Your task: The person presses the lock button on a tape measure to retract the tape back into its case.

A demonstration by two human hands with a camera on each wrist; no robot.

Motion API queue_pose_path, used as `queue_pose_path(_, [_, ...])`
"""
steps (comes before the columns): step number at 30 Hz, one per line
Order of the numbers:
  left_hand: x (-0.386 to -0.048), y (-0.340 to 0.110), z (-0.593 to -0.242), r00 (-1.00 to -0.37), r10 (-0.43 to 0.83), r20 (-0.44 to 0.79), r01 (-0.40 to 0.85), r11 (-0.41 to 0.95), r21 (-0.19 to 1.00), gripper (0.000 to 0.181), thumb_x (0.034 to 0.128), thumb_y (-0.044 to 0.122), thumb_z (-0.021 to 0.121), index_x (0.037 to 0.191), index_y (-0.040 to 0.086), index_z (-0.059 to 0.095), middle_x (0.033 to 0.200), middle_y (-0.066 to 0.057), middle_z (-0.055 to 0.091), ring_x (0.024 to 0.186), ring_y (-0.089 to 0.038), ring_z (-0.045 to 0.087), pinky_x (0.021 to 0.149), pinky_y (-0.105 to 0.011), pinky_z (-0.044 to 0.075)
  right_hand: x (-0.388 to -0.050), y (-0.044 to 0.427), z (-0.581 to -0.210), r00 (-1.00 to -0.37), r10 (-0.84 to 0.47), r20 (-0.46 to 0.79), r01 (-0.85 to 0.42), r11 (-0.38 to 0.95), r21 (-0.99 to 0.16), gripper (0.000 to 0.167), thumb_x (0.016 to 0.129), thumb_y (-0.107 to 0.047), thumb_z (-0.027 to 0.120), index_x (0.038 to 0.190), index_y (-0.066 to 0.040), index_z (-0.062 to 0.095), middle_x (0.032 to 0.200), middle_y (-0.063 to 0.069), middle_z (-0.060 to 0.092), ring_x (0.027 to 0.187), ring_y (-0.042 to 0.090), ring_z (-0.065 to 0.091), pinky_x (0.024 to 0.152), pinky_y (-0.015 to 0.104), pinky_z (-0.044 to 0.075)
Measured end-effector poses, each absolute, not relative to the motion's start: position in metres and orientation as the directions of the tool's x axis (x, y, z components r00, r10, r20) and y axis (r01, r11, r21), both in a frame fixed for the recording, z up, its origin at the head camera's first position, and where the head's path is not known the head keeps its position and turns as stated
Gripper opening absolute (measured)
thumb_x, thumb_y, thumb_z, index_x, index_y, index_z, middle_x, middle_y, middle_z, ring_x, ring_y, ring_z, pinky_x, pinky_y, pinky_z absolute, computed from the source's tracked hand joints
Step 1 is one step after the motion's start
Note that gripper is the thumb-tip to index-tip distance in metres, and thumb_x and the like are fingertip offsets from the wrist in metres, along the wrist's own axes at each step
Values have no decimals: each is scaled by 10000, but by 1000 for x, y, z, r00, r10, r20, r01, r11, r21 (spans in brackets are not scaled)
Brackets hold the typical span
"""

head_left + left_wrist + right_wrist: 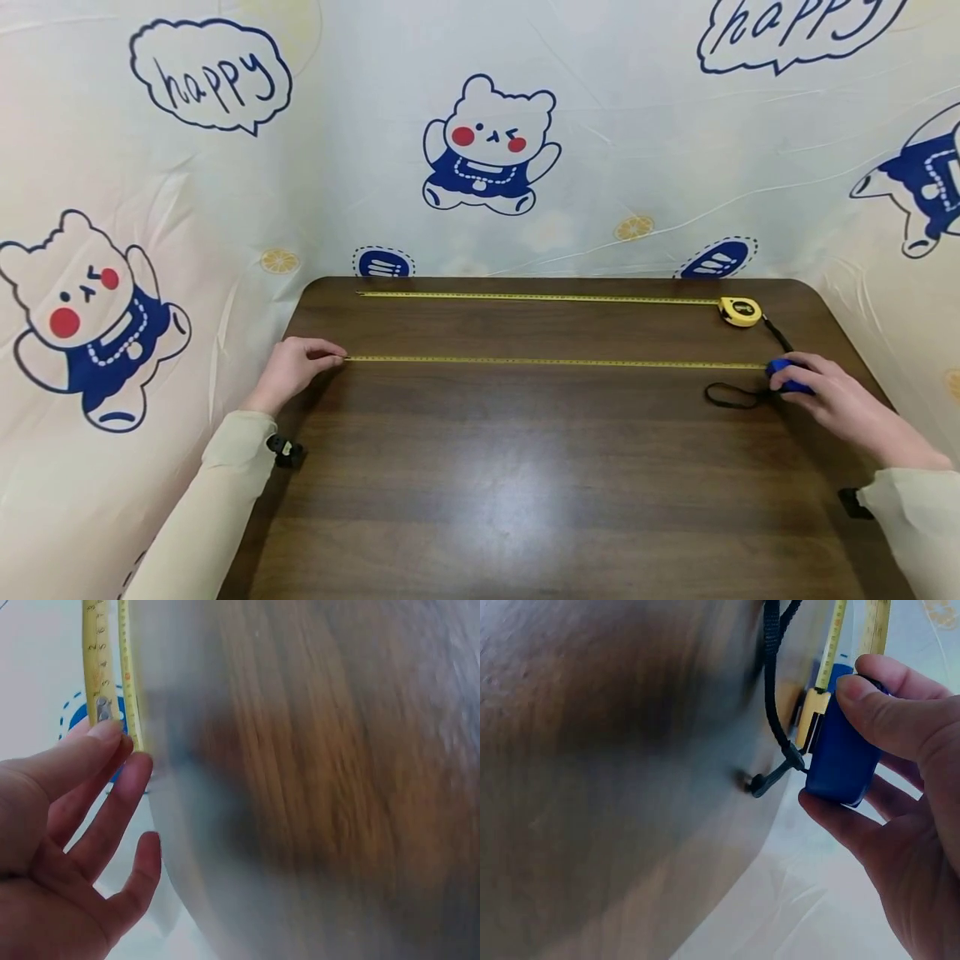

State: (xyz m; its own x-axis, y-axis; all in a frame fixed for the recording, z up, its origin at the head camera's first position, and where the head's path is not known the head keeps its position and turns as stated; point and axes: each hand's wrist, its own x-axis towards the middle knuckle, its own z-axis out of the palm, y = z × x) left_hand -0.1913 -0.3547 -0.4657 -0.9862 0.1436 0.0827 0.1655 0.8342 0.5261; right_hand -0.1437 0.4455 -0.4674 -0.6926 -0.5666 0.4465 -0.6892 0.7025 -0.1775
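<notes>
A blue tape measure [783, 375] has its yellow blade [555, 362] drawn out across the table. My left hand [296, 367] pinches the blade's free end between thumb and fingertips; the metal end hook [104, 709] shows beside the thumb in the left wrist view. At the other end, my right hand [825, 400] grips the blue case [844, 750], thumb on one side and fingers around it. Its black wrist strap [731, 396] loops to the left. Farther back lies a yellow tape measure [740, 312], its own blade [540, 297] extended leftward, roughly parallel to the first.
Both tapes are over a dark brown wooden table [510, 492] with rounded far corners. A black strap [777, 335] trails from the yellow case towards my right hand. Cloth printed with cartoon bears [491, 142] hangs behind and along both sides.
</notes>
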Motion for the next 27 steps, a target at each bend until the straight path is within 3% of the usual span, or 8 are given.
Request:
queue_pose_path(5, [-191,-350,-466,-985,163,48,162,820,548,98,948,152,785,1022,114,836,1030,-101,795,1008,-313,709,904,-504,538,-144,439,-464,-699,-559,445,-684,704,-190,408,937,-458,434,946,-126,672,1118,242,615,980,396,527,1081,24,134])
queue_pose_path(8, [-190,-349,-467,-987,154,54,158,823,546,102,945,149,787,1029,118,837,1028,-86,797,1001,-286,712,903,-479,543,-141,436,-461,-736,-535,415,-649,732,-208,181,933,-209,674,1067,-87,667,1136,220,617,1000,349,511,1056,3,135])
queue_pose_path(12, [-190,-346,-466,-984,162,75,176,815,552,109,944,140,787,1038,113,836,1026,-82,798,996,-275,719,897,-462,557,-137,433,-458,-804,-492,335,-577,782,-236,701,664,109,883,1287,-30,592,1164,211,626,1016,349,549,993,-17,163])
queue_pose_path(13, [-190,-345,-465,-983,167,82,184,812,554,109,945,138,786,1037,112,836,1023,-80,799,992,-274,722,891,-457,561,-137,432,-458,-813,-485,321,-565,790,-238,749,656,116,886,1320,-20,569,1162,221,628,1010,367,564,989,9,229])
queue_pose_path(17, [-192,-339,-464,-976,195,97,215,799,562,112,942,129,787,1039,104,835,1018,-88,798,976,-282,732,869,-431,574,-137,429,-459,-820,-483,308,-557,797,-234,755,688,59,896,1353,1,543,1153,240,637,992,403,592,928,54,280])
queue_pose_path(23, [-193,-329,-463,-973,213,92,227,788,572,116,943,137,786,1044,109,834,1028,-88,797,960,-271,732,871,-444,583,-140,422,-463,-786,-508,352,-600,765,-235,685,696,27,895,1300,37,571,1176,258,627,1009,397,560,1005,-19,114])
queue_pose_path(27, [-194,-324,-462,-971,225,85,232,777,585,122,948,136,780,1055,108,833,1037,-86,796,961,-263,734,875,-445,587,-140,418,-463,-782,-514,351,-605,763,-230,672,691,18,901,1284,43,587,1183,248,628,1018,397,567,998,-12,145])
